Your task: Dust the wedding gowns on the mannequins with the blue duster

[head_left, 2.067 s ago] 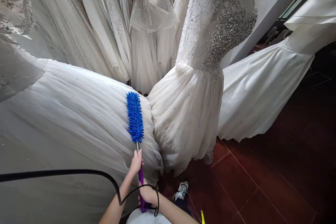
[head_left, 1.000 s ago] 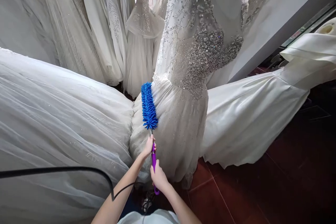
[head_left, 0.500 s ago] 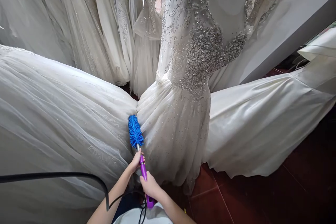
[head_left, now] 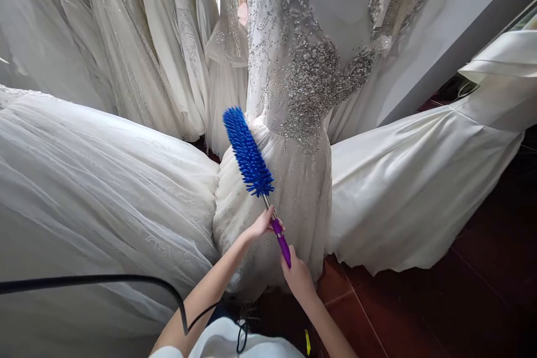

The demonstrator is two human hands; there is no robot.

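A duster [head_left: 248, 151] with a blue chenille head, a metal shaft and a purple handle slants up and to the left in front of me. My left hand [head_left: 265, 222] is closed around it where the shaft meets the handle. Lower down, my right hand [head_left: 298, 273] grips the purple handle, its end hidden by the fingers. Behind the blue head stands a beaded white wedding dress [head_left: 293, 190] on a mannequin; whether the head touches its skirt I cannot tell.
A wide white gown [head_left: 104, 179] spreads on the left, a satin gown [head_left: 411, 190] on the right. Several hanging dresses [head_left: 126, 39] line the back. A black cable [head_left: 104, 278] crosses the lower left. Red tiles [head_left: 348, 302] cover the floor.
Both hands have moved right and slightly up with the duster. Its blue head has left the gap between the two skirts and now appears larger, before the beaded dress.
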